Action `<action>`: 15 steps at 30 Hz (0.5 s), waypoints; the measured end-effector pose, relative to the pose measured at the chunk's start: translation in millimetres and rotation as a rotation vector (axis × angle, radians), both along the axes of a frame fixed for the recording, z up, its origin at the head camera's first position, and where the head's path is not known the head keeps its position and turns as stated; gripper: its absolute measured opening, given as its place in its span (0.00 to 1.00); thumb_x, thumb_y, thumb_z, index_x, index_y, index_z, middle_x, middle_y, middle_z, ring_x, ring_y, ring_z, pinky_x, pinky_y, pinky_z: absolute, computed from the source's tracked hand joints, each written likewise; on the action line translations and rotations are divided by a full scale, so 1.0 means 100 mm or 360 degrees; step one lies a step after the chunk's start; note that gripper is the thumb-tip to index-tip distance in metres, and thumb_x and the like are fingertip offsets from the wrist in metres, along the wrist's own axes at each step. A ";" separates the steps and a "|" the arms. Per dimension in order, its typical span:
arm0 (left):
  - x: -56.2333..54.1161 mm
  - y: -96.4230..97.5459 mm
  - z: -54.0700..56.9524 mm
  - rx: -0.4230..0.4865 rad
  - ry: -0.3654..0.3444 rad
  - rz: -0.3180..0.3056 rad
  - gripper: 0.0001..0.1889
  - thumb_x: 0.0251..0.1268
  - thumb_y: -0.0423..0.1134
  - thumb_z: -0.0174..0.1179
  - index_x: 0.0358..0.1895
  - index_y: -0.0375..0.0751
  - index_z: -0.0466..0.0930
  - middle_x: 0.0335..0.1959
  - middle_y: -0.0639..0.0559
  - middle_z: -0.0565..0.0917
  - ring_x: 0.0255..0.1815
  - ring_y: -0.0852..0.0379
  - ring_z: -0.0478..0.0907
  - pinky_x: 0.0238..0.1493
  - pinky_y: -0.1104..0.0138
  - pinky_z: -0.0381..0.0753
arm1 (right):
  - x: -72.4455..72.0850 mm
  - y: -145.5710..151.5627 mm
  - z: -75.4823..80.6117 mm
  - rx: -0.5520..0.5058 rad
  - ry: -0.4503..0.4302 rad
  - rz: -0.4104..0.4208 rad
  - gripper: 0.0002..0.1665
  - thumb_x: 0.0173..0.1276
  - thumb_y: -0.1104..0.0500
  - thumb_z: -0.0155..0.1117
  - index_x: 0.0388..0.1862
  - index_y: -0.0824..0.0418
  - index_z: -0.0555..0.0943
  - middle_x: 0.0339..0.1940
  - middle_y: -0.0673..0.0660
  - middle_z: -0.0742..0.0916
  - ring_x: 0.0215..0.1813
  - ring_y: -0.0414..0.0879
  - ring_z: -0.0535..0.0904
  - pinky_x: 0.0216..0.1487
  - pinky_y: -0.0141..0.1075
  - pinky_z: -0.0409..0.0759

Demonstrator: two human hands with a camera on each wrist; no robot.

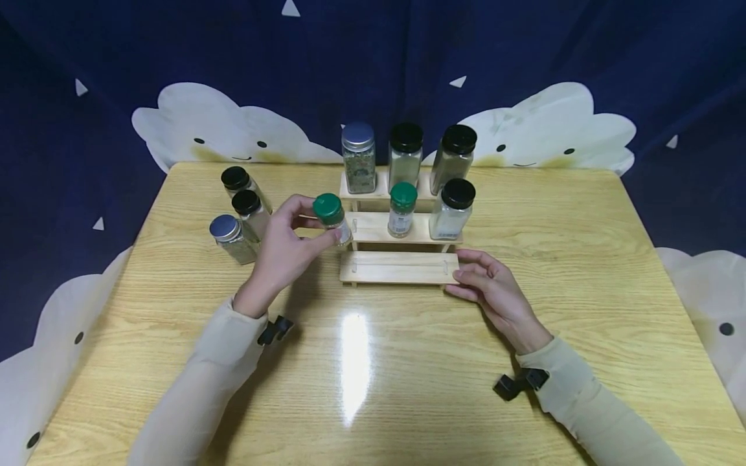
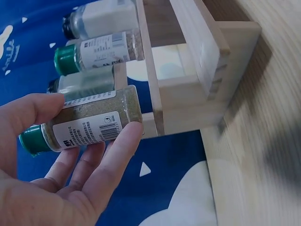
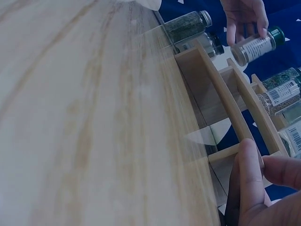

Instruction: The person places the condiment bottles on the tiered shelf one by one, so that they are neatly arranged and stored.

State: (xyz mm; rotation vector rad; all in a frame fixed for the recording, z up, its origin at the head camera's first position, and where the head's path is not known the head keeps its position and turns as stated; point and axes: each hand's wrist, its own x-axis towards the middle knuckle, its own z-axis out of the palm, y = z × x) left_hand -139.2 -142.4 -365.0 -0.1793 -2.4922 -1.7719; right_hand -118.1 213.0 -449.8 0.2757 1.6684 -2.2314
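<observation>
My left hand (image 1: 280, 249) pinches a green-capped spice jar (image 2: 89, 120) between thumb and fingers, at the left end of the middle step of a three-step wooden rack (image 1: 402, 259). Brownish contents and a white barcode label show on that jar in the left wrist view. At the rack's lower right end, my right hand (image 1: 498, 291) grips the front board with thumb and fingers. On the middle step stand another green-capped jar (image 1: 401, 213) and a black-capped jar (image 1: 451, 210). The top step bears a silver-capped jar (image 1: 359, 162) and two black-capped jars (image 1: 405, 158).
Left of the rack, a silver-capped jar (image 1: 234, 239) and two black-capped jars (image 1: 252, 215) stand close together beside my left hand. The wooden table (image 1: 437, 375) ends at the back against a dark blue curtain (image 1: 361, 58) with white cloud shapes.
</observation>
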 end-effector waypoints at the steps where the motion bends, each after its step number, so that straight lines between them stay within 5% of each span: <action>1: -0.02 0.02 0.00 0.0007 -0.0001 -0.0010 0.21 0.64 0.31 0.77 0.56 0.31 0.80 0.53 0.40 0.84 0.53 0.43 0.83 0.50 0.57 0.86 | 0.00 0.00 0.00 -0.0001 0.0000 0.0000 0.32 0.80 0.79 0.57 0.79 0.75 0.63 0.45 0.57 0.86 0.49 0.46 0.89 0.59 0.42 0.92; 15: -0.25 0.26 0.00 -0.0006 0.0020 -0.0030 0.20 0.64 0.31 0.78 0.56 0.33 0.81 0.50 0.43 0.85 0.49 0.46 0.86 0.42 0.62 0.88 | 0.00 0.00 -0.01 -0.0013 0.0005 -0.0003 0.31 0.80 0.79 0.56 0.79 0.75 0.63 0.44 0.56 0.86 0.48 0.46 0.88 0.59 0.42 0.92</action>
